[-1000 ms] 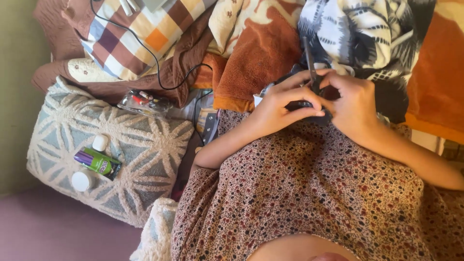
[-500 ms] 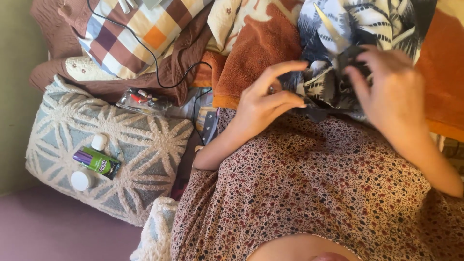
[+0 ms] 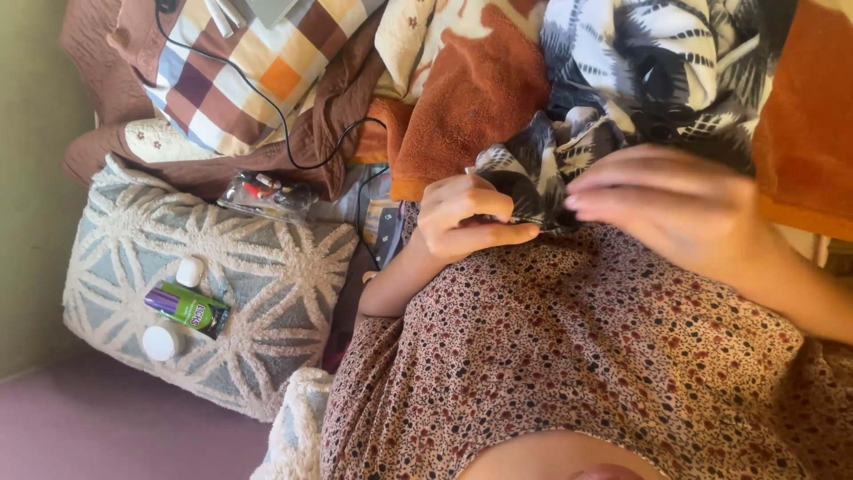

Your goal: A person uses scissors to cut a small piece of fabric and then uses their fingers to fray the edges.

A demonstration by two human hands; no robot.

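Loose floral dress [image 3: 586, 356] (tiny red, dark blooms on pale ground); forearms bare, no rings seen.

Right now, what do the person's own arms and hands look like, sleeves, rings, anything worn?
Both hands are bare: the left hand and the right hand show no gloves, and I can make out no rings or watch. The forearms are uncovered. The garment is a floral print of small dark red and black specks on a pale ground, its left sleeve ending about the elbow.

Bunched leaf-print cloth [image 3: 542, 169] and orange blanket [image 3: 471, 98] crowd the hands; the patterned cushion [image 3: 258, 276] seems barer beyond its small bottles [image 3: 182, 307].
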